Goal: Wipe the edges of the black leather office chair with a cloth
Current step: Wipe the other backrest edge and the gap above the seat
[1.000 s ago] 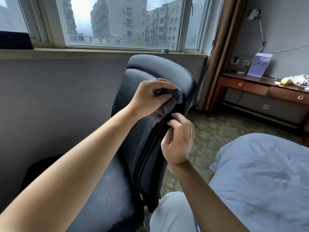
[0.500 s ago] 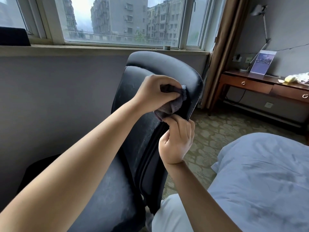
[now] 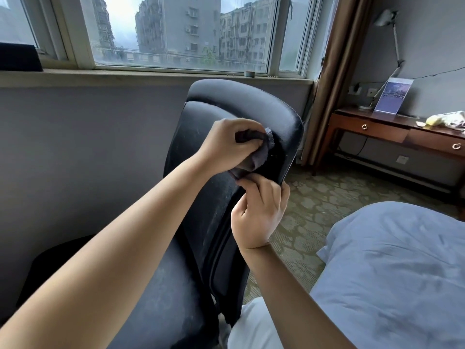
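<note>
No brand or label on the chair (image 3: 241, 114) that I can read. The only printed thing around is a card (image 3: 393, 96) standing on the wooden counter (image 3: 392, 129) off to the right of the chair, and its print is too small and blurry to make out.

The chair is black leather, standing with its back under the window (image 3: 181, 31) and turned so its right side edge faces the camera. The leather looks dusty and scuffed on the front panel.

The cloth (image 3: 254, 153) is a dark grey rag, bunched up against the upper right edge of the chair back, just under the curved top. The left hand (image 3: 227, 144) has its fingers curled round the upper part of the cloth and holds it onto the leather. The lower end of the cloth hangs out under that hand, down toward the right hand (image 3: 259, 212).

The right hand sits just below the left one on the same edge of the chair. Its fingertips are pinched together right at the bottom tail of the cloth and on the chair's seam, thumb on the near side, fingers bent over the edge. Can't tell for sure if it pinches the cloth, the seam, or both.

Right of the chair there's a bed (image 3: 392, 273) with pale blue bedding, and patterned carpet (image 3: 319, 197) between the chair and the counter. A lamp (image 3: 392, 34) stands on the counter.
</note>
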{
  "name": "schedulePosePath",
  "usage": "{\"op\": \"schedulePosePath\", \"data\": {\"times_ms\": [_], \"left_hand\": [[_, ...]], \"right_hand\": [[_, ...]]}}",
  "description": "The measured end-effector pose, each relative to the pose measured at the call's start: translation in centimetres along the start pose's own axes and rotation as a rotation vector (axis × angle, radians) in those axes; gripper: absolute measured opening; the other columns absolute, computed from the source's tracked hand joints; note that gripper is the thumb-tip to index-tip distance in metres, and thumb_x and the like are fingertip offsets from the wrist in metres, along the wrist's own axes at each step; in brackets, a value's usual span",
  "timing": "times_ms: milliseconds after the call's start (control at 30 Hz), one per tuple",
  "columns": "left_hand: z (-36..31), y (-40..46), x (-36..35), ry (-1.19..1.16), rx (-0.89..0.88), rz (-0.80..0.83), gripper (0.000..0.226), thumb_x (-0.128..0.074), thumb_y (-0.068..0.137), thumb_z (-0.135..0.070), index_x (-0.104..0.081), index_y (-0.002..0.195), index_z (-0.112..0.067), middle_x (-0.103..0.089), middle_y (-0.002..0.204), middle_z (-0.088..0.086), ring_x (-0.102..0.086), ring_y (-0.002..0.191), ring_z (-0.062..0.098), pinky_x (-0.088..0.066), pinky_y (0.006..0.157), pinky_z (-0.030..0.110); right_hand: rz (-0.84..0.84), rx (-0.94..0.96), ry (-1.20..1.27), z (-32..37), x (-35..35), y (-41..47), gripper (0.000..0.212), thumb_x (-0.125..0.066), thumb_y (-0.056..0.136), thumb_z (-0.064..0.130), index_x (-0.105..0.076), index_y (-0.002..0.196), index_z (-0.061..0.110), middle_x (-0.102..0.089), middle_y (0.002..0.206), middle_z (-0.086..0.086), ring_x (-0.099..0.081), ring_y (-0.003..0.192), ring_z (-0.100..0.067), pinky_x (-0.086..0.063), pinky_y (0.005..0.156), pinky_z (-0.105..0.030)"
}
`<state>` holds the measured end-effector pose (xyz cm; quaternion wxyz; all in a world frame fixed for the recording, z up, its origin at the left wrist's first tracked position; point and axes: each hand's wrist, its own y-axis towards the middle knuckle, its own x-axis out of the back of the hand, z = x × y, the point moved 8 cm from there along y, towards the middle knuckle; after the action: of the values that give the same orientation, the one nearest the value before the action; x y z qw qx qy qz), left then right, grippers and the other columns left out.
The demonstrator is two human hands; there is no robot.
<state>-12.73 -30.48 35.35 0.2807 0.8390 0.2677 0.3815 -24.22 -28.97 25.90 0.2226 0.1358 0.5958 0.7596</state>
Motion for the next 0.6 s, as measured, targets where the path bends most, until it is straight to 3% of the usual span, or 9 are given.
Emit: {"op": "schedulePosePath", "data": {"times_ms": [133, 300, 400, 467, 600], "left_hand": [[-0.6, -0.8, -0.6, -0.043, -0.061, 0.086, 0.024, -0.066, 0.076, -0.021, -0.073, 0.098, -0.015, -0.068, 0.095, -0.011, -0.062, 0.094, 0.004, -0.046, 0.091, 0.018], [-0.9, 0.5, -0.1, 0.16, -0.104, 0.022, 0.027, -0.059, 0.077, -0.027, -0.076, 0.095, -0.019, -0.073, 0.097, -0.009, -0.066, 0.093, 0.013, -0.05, 0.088, 0.032], [0.7, 1.2, 0.6, 0.194, 0.006, -0.07, 0.026, -0.057, 0.079, -0.026, -0.077, 0.096, -0.022, -0.074, 0.097, -0.005, -0.067, 0.093, 0.017, -0.052, 0.084, 0.035], [1.7, 1.3, 0.7, 0.105, 0.07, -0.102, 0.019, -0.063, 0.082, -0.019, -0.077, 0.096, -0.019, -0.074, 0.095, -0.004, -0.068, 0.094, 0.014, -0.052, 0.088, 0.03], [0.2, 0.1, -0.5, -0.021, -0.03, 0.053, 0.018, -0.068, 0.081, -0.004, -0.076, 0.096, -0.01, -0.07, 0.094, -0.008, -0.064, 0.093, 0.001, -0.046, 0.091, 0.015]], "right_hand": [[0.0, 0.013, 0.017, 0.2, 0.2, -0.1, 0.032, -0.047, 0.072, -0.008, -0.072, 0.073, 0.012, -0.066, 0.076, 0.0, -0.047, 0.078, -0.018, -0.045, 0.085, -0.047], [-0.026, -0.01, -0.005, 0.3, 0.0, -0.1, 0.033, -0.049, 0.076, -0.006, -0.072, 0.074, 0.017, -0.066, 0.075, 0.003, -0.049, 0.081, -0.015, -0.041, 0.091, -0.044], [0.0, -0.05, -0.012, 0.3, -0.4, -0.1, 0.032, -0.048, 0.072, -0.006, -0.071, 0.073, 0.017, -0.066, 0.076, 0.004, -0.051, 0.083, -0.014, -0.039, 0.094, -0.044], [0.017, -0.077, -0.016, 0.6, -0.7, 0.0, 0.032, -0.047, 0.068, -0.005, -0.07, 0.072, 0.017, -0.066, 0.077, 0.004, -0.05, 0.084, -0.013, -0.037, 0.095, -0.046], [0.002, -0.094, -0.022, 0.8, -0.4, 0.1, 0.034, -0.046, 0.064, -0.007, -0.07, 0.07, 0.017, -0.064, 0.073, 0.004, -0.048, 0.079, -0.015, -0.04, 0.089, -0.048]]}}
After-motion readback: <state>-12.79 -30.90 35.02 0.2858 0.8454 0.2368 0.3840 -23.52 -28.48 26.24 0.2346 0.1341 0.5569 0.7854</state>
